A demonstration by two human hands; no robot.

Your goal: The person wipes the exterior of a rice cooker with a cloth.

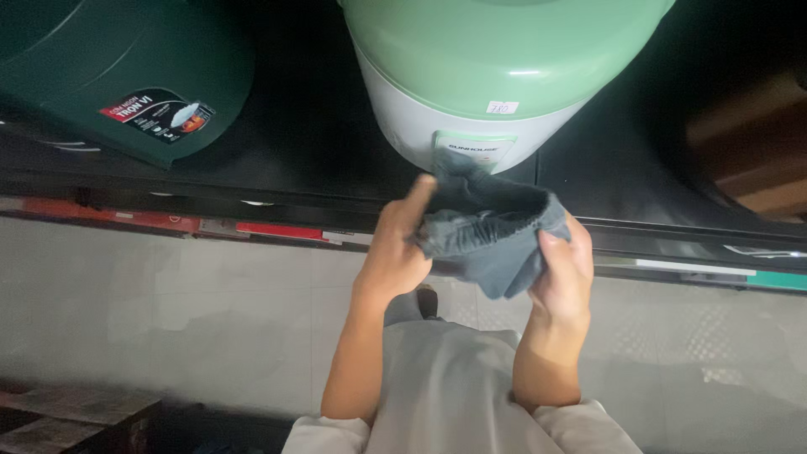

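Red-black sticker (158,116) on dark green cooker lid (126,59), upper left. Small white tag (502,107) and pale green panel (472,150) on light green cooker (504,59). Red, white, green strips (277,229) along shelf edge (672,244).

One head-worn view, looking steeply down, close over both hands (479,261), shelf (294,202) and floor (168,311).

Two cookers sit on the shelf (277,220): one light green cooker (496,76), one dark green cooker (109,67) beside it. One grey cloth (492,231), two hands: left hand (395,256), right hand (565,273).
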